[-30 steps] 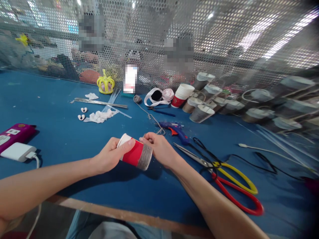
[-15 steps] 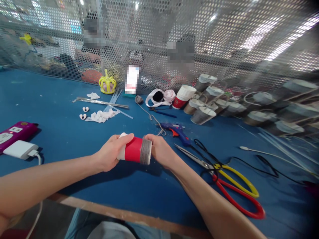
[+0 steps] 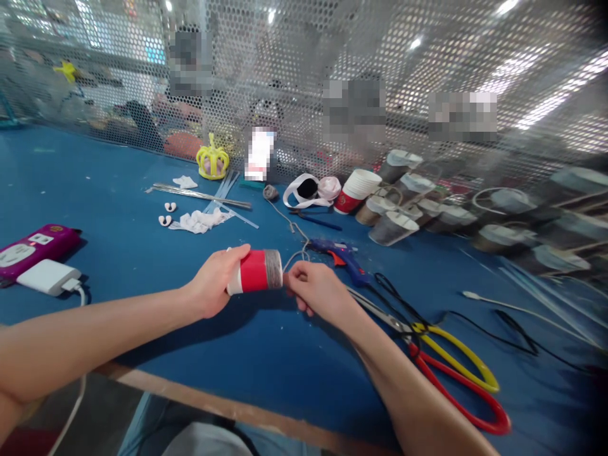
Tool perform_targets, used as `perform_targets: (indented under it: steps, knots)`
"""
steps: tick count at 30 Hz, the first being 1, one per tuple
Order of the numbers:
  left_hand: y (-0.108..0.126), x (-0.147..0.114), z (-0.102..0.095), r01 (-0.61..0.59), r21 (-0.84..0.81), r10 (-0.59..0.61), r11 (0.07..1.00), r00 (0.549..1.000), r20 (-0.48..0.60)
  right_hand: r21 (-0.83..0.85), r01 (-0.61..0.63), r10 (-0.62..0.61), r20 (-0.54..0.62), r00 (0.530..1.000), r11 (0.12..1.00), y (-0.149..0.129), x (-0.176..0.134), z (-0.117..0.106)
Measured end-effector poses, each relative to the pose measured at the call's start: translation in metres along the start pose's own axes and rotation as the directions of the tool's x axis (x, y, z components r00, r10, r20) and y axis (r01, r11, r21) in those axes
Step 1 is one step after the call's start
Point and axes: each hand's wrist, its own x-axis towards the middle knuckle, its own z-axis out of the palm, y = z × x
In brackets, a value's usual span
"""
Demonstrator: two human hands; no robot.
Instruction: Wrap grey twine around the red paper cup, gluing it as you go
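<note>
My left hand [image 3: 216,278] is wrapped round a red and white paper cup [image 3: 253,272], held on its side above the table. Grey cord [image 3: 273,269] is wound in a band around the cup's right-hand end. Just right of that end, my right hand [image 3: 313,288] has its fingers pinched on the cord, which loops behind the fingertips. From there the strand runs back to a small grey ball of cord [image 3: 270,192]. Behind my right hand lies a blue glue gun [image 3: 339,253] with a red trigger. Large scissors [image 3: 456,361] with red and yellow handles rest beside my right forearm.
Several cord-wrapped cups [image 3: 394,228] stand at the right, near stacked paper cups [image 3: 358,190]. A purple power strip [image 3: 40,250] with a white charger [image 3: 50,277] lies left. Metal rods [image 3: 202,196], white scraps [image 3: 202,220] and a yellow crown [image 3: 212,161] sit farther back, before a perforated screen [image 3: 294,76].
My right hand has moved right and away from the cup's end, drawing back from contact. The cup has shifted slightly up and left in my left hand's grip.
</note>
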Motion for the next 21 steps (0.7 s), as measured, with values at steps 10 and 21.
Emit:
perform_targets:
  steps: [10, 21]
  knots:
    - [-0.003, 0.001, 0.000, 0.028, -0.088, -0.030, 0.996, 0.999, -0.026, 0.007, 0.308, -0.305, -0.123, 0.945, 0.951, -0.006, -0.014, 0.010]
    - [-0.008, -0.005, -0.007, -0.131, 0.116, 0.103, 0.985, 0.969, 0.226, 0.286, 0.202, -0.220, 0.030, 0.975, 0.937, -0.007, -0.017, 0.006]
